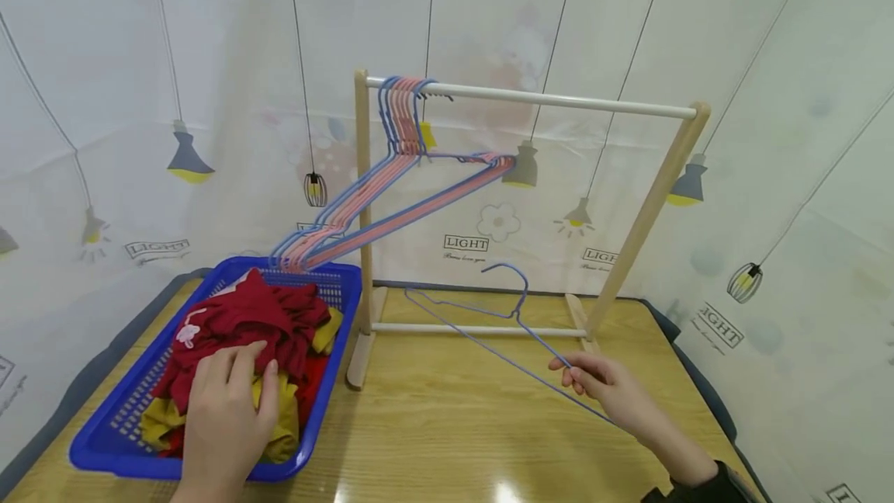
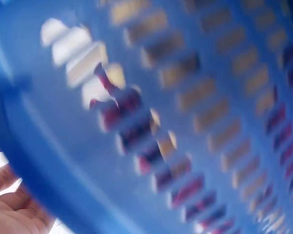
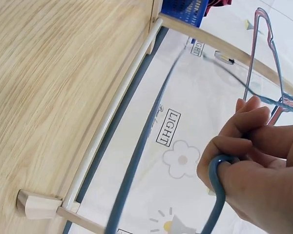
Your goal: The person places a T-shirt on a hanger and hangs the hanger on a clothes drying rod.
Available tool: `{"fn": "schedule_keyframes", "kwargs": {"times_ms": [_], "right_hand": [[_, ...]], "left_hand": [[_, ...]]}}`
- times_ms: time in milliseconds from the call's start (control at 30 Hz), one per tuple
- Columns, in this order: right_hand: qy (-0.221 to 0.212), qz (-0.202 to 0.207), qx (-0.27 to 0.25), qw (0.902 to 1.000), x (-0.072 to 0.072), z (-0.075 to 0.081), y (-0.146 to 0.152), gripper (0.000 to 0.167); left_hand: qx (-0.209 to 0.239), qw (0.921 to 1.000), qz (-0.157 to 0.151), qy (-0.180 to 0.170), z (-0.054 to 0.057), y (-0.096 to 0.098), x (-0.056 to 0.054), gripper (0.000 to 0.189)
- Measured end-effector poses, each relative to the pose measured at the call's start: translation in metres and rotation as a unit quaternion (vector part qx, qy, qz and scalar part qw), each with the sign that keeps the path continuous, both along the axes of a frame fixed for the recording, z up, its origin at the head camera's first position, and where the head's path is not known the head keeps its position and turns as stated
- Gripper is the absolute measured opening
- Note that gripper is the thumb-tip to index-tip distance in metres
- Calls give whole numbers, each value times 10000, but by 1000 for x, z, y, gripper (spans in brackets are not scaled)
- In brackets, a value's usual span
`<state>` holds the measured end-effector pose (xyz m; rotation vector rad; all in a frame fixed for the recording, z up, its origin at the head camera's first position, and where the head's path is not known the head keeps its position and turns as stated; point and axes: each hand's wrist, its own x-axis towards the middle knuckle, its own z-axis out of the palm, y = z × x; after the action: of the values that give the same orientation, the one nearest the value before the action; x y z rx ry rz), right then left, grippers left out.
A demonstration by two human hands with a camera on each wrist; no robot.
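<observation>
Found blue wire hanger (image 1: 517, 314) pinched near one end by right hand (image 1: 604, 383), extending lengthwise leftward and away from that grip, and dark red garment (image 1: 240, 313) in blue plastic basket (image 1: 126, 466), beneath relaxed fingers of nearer left hand (image 1: 229, 402).

Pale lamp-print wall covering (image 1: 475, 2) is enclosing a wood-grain tabletop (image 1: 447, 425).
Covering is spanning back and both sides, showing soft creases; thin drawn cords (image 1: 299, 60) are running down to printed grey-and-yellow lampshades (image 1: 187, 154) and caged bulbs (image 1: 316, 189). Boxed "LIGHT" labels (image 1: 466, 244) are repeating across it, smaller script sitting beneath; an outlined flower (image 1: 499, 222) is showing near centre, faint pink blotches (image 1: 506, 91) and grey-blue dots (image 1: 707, 261) scattering around. Dark grey-blue edging (image 1: 701, 390) is bordering the yellowish tabletop, grain running crosswise in the head view. Bright glare spots (image 1: 506, 493) are reflecting off its near edge; lighting is looking even elsewhere.
</observation>
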<state>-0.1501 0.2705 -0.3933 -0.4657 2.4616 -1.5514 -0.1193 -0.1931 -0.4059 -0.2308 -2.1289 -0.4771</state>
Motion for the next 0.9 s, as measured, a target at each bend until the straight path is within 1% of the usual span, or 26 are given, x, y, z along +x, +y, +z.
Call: {"fn": "schedule_keyframes", "kwargs": {"times_ms": [167,267,333,400,500,533,567,700,733,800,867,900], "right_hand": [[219,-233,202,9993,2,-8,3,30],[413,-337,284,9982,3,-11,3,29],[470,-497,374,9970,3,-11,2,28],[460,-623,423,9961,4,-11,2,27],[417,-785,418,9952,4,-11,2,28],[480,-774,380,9951,3,-12,3,28],[543,-770,326,9950,3,-12,4,28],[898,-801,189,9926,2,-13,9,28],[987,-806,188,9917,1,-12,10,27],[1066,-838,232,9905,0,-10,11,28],[1074,-857,323,9900,-1,-7,10,28],[1053,-869,364,9900,-2,-6,9,28]], "left_hand": [[-412,9989,77,188,14,-25,-4,29],[-750,9965,140,333,23,-43,-9,30],[-1056,9938,178,304,29,-56,-12,31],[-1349,9903,147,287,35,-69,-17,34],[-1740,9846,46,136,46,-88,-24,38],[-1834,9830,-1,100,50,-93,-27,40],[-1884,9821,-40,35,54,-98,-31,45],[-2039,9786,-166,-213,64,-113,-47,86],[-2116,9768,-171,-281,65,-115,-51,93],[-2280,9721,-176,-525,66,-119,-58,96],[-2447,9650,-156,-929,65,-122,-63,86],[-2491,9609,-125,-1199,64,-122,-66,82]]}}
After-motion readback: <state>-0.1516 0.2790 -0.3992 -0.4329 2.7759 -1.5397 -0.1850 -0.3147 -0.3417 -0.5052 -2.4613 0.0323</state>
